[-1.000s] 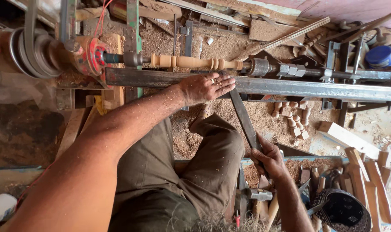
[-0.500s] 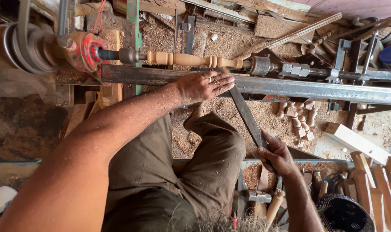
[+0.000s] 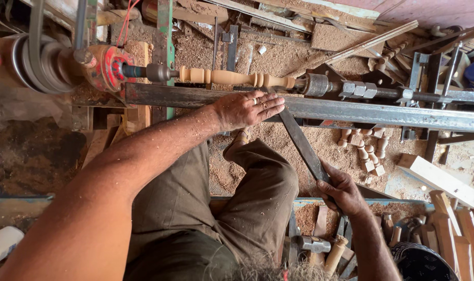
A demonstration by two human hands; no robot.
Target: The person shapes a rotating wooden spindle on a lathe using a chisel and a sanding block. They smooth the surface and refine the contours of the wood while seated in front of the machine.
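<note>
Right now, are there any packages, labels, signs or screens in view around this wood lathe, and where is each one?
None in view: no package, label, sign or screen shows anywhere.
What is there: a turned wooden spindle on the lathe, a steel rail under the left hand, and a long flat chisel gripped by the right hand.

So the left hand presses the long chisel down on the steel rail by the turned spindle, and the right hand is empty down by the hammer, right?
Not quite. In the head view the right hand is not empty: it grips the chisel's lower end. The left hand does press it on the steel rail.
</note>
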